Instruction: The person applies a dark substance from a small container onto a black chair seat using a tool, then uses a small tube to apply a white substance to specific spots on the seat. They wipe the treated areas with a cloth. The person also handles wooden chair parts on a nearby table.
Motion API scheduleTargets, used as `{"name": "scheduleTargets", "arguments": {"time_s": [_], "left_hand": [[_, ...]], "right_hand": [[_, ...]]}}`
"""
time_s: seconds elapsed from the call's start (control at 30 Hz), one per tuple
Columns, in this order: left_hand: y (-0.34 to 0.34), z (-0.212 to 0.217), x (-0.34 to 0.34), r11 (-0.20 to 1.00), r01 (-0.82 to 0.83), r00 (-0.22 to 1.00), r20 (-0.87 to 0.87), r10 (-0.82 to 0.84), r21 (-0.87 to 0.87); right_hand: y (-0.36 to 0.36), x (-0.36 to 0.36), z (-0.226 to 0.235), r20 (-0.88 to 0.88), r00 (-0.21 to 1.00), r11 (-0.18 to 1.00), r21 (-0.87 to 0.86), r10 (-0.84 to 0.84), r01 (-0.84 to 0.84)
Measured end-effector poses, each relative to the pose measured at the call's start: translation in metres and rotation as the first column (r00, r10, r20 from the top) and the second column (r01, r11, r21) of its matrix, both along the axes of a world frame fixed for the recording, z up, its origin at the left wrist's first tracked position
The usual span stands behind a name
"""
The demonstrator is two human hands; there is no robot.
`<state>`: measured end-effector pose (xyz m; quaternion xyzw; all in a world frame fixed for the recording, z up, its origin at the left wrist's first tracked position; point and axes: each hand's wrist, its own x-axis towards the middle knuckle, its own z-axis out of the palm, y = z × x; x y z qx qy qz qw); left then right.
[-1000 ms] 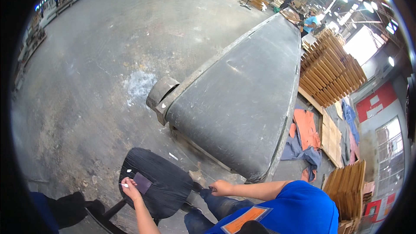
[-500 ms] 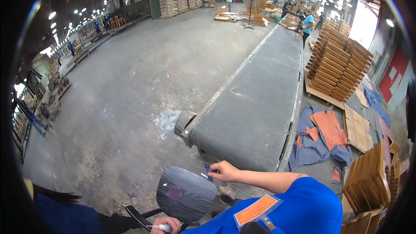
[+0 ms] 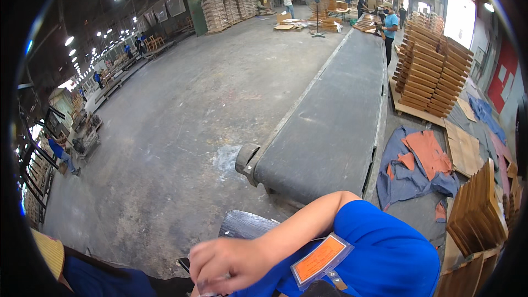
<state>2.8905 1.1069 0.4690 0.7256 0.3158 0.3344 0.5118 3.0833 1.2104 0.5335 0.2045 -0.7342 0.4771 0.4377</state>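
Note:
My right hand [image 3: 228, 264] is low in the picture, its forearm crossing from the right. Motion blurs its fingers, which are curled together; something small and whitish shows at their tips, too unclear to name. Of my left hand [image 3: 194, 291], only a sliver of skin shows behind the right one, so its fingers and anything in them are hidden. Beyond my right wrist lies a dark, wood-grained rounded panel [image 3: 247, 224], mostly covered by my hand and forearm.
A long grey conveyor belt [image 3: 324, 115] runs away ahead. To its right are stacked wooden parts [image 3: 429, 77], blue and orange cloths [image 3: 426, 157] and upright wooden pieces [image 3: 477, 209]. Another person's dark blue sleeve [image 3: 104, 278] is at lower left. People stand at the belt's far end.
My right hand has moved left and down from the panel's right edge to beside my left hand. The small dark blue piece it held and the white tube in my left hand no longer show.

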Motion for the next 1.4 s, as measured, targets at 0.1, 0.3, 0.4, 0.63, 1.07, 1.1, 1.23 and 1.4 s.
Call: {"name": "scheduleTargets", "arguments": {"time_s": [0.1,0.3,0.4,0.63,1.07,1.1,1.23,1.4], "left_hand": [[0.005,0.0,-0.002,0.998,-0.037,0.998,0.049,0.04,-0.051],[0.003,-0.014,-0.005,0.978,-0.144,0.964,0.204,0.173,-0.15],[0.002,-0.027,-0.009,0.965,-0.195,0.93,0.28,0.239,-0.174],[-0.007,-0.053,-0.015,0.937,-0.294,0.827,0.441,0.349,-0.19],[-0.024,-0.046,-0.026,0.963,-0.227,0.839,0.473,0.269,-0.146],[-0.02,-0.046,-0.019,0.948,-0.271,0.754,0.576,0.317,-0.166],[0.001,-0.057,-0.015,0.82,-0.446,0.48,0.676,0.558,-0.36],[0.041,-0.113,-0.028,0.579,-0.66,0.208,0.623,0.754,-0.48]], "right_hand": [[-0.02,-0.013,0.006,-0.054,0.988,0.987,0.072,0.146,-0.142],[-0.03,-0.033,0.012,-0.195,0.96,0.888,0.451,0.2,-0.093],[-0.033,-0.039,0.008,-0.214,0.966,0.869,0.494,0.147,-0.023],[-0.044,-0.052,-0.019,0.396,0.903,0.935,0.227,0.168,-0.274],[-0.032,-0.036,-0.019,0.474,0.857,0.737,0.65,-0.202,-0.186],[-0.027,-0.035,-0.018,0.49,0.844,0.715,0.668,-0.215,-0.205],[-0.002,-0.031,-0.018,0.612,0.775,0.675,0.639,-0.155,-0.37],[0.055,-0.018,-0.038,0.558,0.82,0.825,0.4,0.126,-0.398]]}}
